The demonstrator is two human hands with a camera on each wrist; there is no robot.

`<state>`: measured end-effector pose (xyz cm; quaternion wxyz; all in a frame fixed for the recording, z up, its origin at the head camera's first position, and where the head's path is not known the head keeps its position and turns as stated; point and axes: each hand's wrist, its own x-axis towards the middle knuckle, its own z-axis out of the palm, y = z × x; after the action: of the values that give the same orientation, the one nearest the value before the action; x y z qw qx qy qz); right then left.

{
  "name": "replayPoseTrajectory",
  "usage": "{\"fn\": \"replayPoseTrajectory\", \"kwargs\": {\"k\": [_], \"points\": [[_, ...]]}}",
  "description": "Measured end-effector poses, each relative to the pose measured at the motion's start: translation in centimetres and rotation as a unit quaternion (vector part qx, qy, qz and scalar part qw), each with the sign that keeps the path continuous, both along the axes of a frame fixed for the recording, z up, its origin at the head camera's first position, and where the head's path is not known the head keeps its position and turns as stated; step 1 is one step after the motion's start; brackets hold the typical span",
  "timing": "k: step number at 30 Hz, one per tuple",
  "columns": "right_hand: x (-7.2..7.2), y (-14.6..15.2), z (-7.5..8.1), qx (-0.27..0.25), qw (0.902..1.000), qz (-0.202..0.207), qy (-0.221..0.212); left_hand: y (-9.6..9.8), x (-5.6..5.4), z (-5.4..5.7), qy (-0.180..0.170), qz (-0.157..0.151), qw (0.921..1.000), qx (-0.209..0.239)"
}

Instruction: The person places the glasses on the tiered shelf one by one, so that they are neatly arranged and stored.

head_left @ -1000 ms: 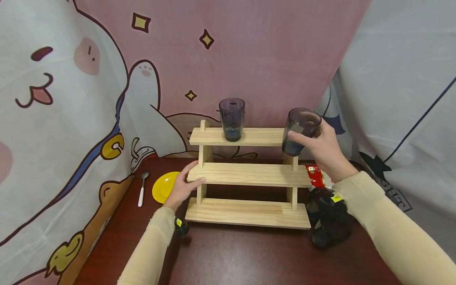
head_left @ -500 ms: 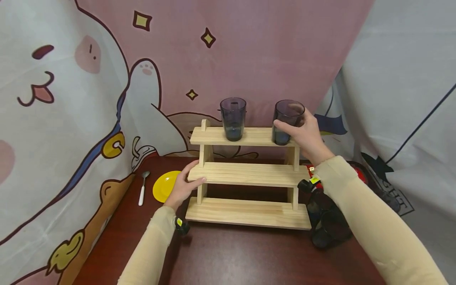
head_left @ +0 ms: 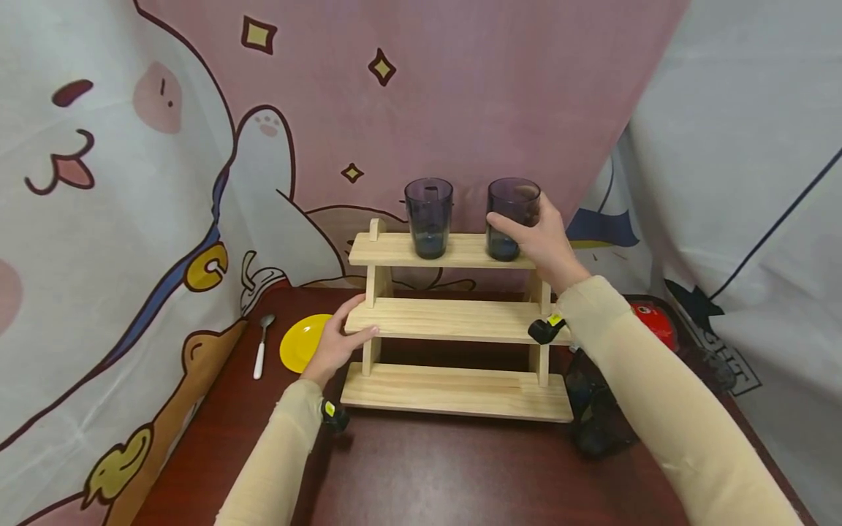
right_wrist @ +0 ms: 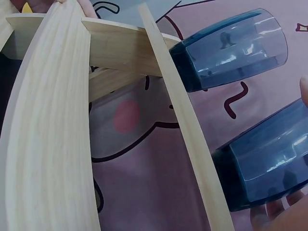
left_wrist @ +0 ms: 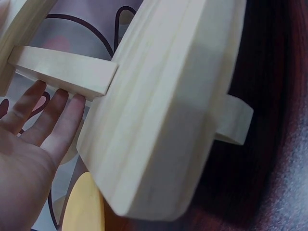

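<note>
The right hand (head_left: 546, 245) is grasping the right-hand purple-blue tumbler (head_left: 503, 247), thumb and fingers wrapping its side, with the base at the top shelf (head_left: 470, 250) of a three-tier wooden rack (head_left: 370, 285); whether the tumbler's full weight is resting there, I cannot tell. A second tumbler (head_left: 430, 219) is standing upright to its left, near the board's front edge, and a gap of wood is separating the two. The left hand (head_left: 334, 349) is gripping the rack at the left end of the middle shelf (head_left: 447, 319), its thumb lying at the front edge while its fingertips are touching an upright. Open height is running above the middle shelf and the lowest shelf (head_left: 454, 389), and a dark reddish-brown tabletop (head_left: 421, 475) is stretching forward from the rack. A round yellow plate (head_left: 299, 343) is lying just beside the left hand, and a white-handled spoon (head_left: 260, 351) is pointing away farther left. Pale, straight-grained boards are showing squared corners; the tumblers are flaring toward their rims, their smooth translucent walls darkening at thick bases. Behind them, a printed pink cloth (head_left: 493, 95) is hanging in soft creases.
</note>
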<state>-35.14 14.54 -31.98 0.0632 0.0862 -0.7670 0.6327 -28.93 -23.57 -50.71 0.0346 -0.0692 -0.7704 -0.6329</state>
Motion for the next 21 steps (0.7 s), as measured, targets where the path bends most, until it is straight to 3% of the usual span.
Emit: {"fn": "replayPoseTrajectory", "kwargs": {"k": [12, 21], "points": [[-0.2, 0.1, 0.3, 0.037, 0.9992, 0.012, 0.006, 0.2, 0.2, 0.2, -0.001, -0.001, 1.0000, 0.005], [1.3, 1.7, 0.7, 0.088, 0.9961, -0.001, 0.002, 0.1, 0.1, -0.1, -0.001, -0.001, 1.0000, 0.008]]}}
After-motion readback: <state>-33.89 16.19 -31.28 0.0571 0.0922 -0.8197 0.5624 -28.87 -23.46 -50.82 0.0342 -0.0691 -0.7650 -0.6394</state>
